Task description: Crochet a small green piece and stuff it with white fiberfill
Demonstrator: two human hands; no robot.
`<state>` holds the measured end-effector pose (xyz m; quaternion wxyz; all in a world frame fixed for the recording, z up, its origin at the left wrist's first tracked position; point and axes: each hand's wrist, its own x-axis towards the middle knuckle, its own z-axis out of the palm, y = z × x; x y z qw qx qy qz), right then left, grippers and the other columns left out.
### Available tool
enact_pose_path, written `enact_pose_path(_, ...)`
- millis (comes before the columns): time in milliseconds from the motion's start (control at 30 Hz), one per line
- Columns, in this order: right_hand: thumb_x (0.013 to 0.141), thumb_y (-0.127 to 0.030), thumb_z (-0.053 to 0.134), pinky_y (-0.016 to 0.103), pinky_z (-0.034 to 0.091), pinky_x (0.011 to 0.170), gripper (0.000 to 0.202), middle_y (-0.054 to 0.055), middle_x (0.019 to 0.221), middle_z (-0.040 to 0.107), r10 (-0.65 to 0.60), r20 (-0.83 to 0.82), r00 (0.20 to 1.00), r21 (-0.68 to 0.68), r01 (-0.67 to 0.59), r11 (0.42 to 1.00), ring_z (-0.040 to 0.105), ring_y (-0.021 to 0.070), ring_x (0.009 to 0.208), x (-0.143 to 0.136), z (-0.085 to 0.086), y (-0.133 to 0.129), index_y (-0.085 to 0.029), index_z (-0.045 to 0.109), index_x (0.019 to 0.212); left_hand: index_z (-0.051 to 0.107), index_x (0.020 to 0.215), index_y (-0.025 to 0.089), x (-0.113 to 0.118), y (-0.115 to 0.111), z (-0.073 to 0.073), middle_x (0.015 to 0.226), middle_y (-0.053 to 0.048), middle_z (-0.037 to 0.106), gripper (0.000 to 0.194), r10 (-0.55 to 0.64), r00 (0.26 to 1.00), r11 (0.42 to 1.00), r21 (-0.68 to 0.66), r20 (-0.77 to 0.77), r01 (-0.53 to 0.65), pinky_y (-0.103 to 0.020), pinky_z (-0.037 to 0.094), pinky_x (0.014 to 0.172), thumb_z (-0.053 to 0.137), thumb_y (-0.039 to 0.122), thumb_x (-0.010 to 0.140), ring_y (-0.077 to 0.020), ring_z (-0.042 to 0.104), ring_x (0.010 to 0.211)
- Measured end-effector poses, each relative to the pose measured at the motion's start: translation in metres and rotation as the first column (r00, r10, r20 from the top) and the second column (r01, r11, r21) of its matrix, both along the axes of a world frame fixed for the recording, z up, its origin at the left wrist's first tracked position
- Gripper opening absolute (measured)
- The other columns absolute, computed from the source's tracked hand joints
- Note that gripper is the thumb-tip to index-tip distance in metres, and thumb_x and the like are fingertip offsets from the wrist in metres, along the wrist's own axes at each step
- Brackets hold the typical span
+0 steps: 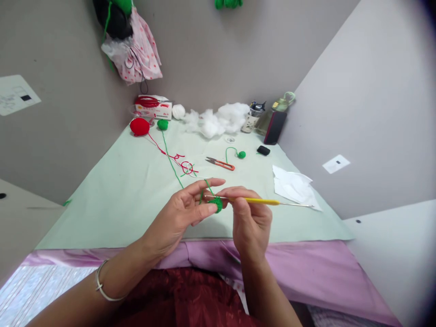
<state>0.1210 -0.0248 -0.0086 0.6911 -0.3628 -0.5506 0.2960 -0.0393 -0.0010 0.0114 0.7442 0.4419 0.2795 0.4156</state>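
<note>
A small green crochet piece (217,205) is pinched in my left hand (184,206), between thumb and fingers. Green yarn passes over my raised left index finger and runs back to a green yarn ball (162,124). My right hand (251,219) grips a crochet hook (260,201) by its yellow handle, and the hook's metal tip lies at the top of the green piece. Both hands are close together above the table's front part.
On the pale green tabletop (136,190) lie orange snips (221,164), a small green ball (241,155), a red yarn ball (140,127), white stuffing (218,121), a black object (263,150) and white paper (294,185). A phone (275,128) leans at the back right.
</note>
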Motion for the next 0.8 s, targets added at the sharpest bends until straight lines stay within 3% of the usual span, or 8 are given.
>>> enact_pose_path(133, 0.103, -0.020, 0.060, 0.033, 0.056, 0.069, 0.019, 0.003, 0.090, 0.076, -0.069, 0.060, 0.996, 0.037, 0.067, 0.997, 0.067, 0.0156, 0.075, -0.003, -0.002, -0.003, -0.026, 0.078, 0.101, 0.078, 0.124, 0.031, 0.004, -0.002, -0.004, 0.090, 0.000, 0.069, 0.039, 0.071, 0.997, 0.997, 0.011, -0.010, -0.071, -0.024, 0.036, 0.067, 0.084, 0.031, 0.086, -0.0134, 0.054, 0.084)
enact_pose_path(233, 0.099, -0.010, 0.063, 0.034, 0.059, 0.076, 0.026, 0.005, 0.103, 0.076, -0.258, 0.302, 0.918, 0.237, 0.189, 0.953, 0.071, 0.0183, 0.091, -0.006, -0.008, -0.005, -0.028, 0.079, 0.110, 0.078, 0.126, 0.031, 0.009, -0.004, -0.006, 0.088, 0.001, 0.066, 0.044, 0.162, 0.987, 0.987, -0.022, 0.011, -0.162, -0.022, 0.035, 0.064, 0.088, 0.032, 0.083, -0.0103, 0.049, 0.076)
enact_pose_path(300, 0.095, -0.007, 0.066, 0.035, 0.060, 0.079, 0.033, 0.007, 0.111, 0.075, -0.419, 0.386, 0.822, 0.412, 0.253, 0.875, 0.072, 0.0199, 0.097, -0.008, -0.013, -0.005, -0.030, 0.078, 0.115, 0.078, 0.127, 0.029, 0.010, -0.004, -0.005, 0.079, 0.004, 0.061, 0.045, 0.131, 0.990, 0.987, -0.102, 0.053, -0.126, -0.021, 0.035, 0.062, 0.088, 0.033, 0.083, -0.0071, 0.042, 0.065)
enact_pose_path(367, 0.096, -0.007, 0.065, 0.036, 0.060, 0.078, 0.032, 0.007, 0.108, 0.076, -0.458, 0.367, 0.810, 0.459, 0.271, 0.846, 0.072, 0.0204, 0.096, -0.006, -0.015, -0.003, -0.029, 0.078, 0.115, 0.080, 0.124, 0.025, 0.009, -0.001, -0.004, 0.069, 0.007, 0.052, 0.042, 0.063, 0.992, 0.978, -0.204, 0.107, -0.040, -0.020, 0.041, 0.067, 0.088, 0.032, 0.083, -0.0041, 0.029, 0.055)
enact_pose_path(433, 0.099, -0.010, 0.061, 0.036, 0.059, 0.075, 0.027, 0.005, 0.096, 0.076, -0.364, 0.268, 0.892, 0.334, 0.269, 0.903, 0.071, 0.0190, 0.086, -0.003, -0.013, -0.001, -0.027, 0.078, 0.110, 0.083, 0.117, 0.023, 0.006, 0.002, -0.002, 0.067, 0.009, 0.049, 0.036, 0.044, 0.988, 0.967, -0.253, 0.150, -0.005, -0.023, 0.049, 0.079, 0.088, 0.029, 0.082, -0.0026, 0.025, 0.053)
enact_pose_path(533, 0.103, -0.018, 0.057, 0.033, 0.056, 0.067, 0.022, 0.002, 0.086, 0.073, -0.150, 0.021, 0.988, 0.094, 0.147, 0.985, 0.065, 0.0148, 0.069, 0.000, -0.006, 0.001, -0.025, 0.078, 0.102, 0.084, 0.113, 0.024, 0.004, 0.005, -0.002, 0.080, 0.004, 0.060, 0.033, 0.114, 0.982, 0.979, -0.183, 0.147, -0.086, -0.024, 0.049, 0.088, 0.087, 0.024, 0.081, -0.0056, 0.046, 0.066)
enact_pose_path(633, 0.102, -0.023, 0.062, 0.032, 0.055, 0.070, 0.017, 0.003, 0.091, 0.075, -0.024, -0.036, 0.999, 0.040, 0.025, 0.999, 0.065, 0.0150, 0.075, -0.001, -0.002, 0.002, -0.026, 0.079, 0.099, 0.083, 0.117, 0.030, 0.005, 0.002, -0.004, 0.088, 0.002, 0.065, 0.036, 0.130, 0.988, 0.991, -0.051, 0.078, -0.126, -0.022, 0.046, 0.088, 0.087, 0.024, 0.082, -0.0112, 0.056, 0.087)
enact_pose_path(800, 0.101, -0.025, 0.065, 0.027, 0.054, 0.071, 0.016, 0.001, 0.091, 0.078, 0.020, -0.079, 0.997, -0.033, -0.023, 0.999, 0.065, 0.0122, 0.077, -0.001, -0.003, 0.004, -0.028, 0.080, 0.100, 0.079, 0.125, 0.036, 0.003, -0.001, -0.011, 0.093, 0.002, 0.065, 0.036, 0.126, 0.991, 0.990, 0.068, -0.036, -0.123, -0.025, 0.043, 0.093, 0.082, 0.030, 0.090, -0.0138, 0.055, 0.095)
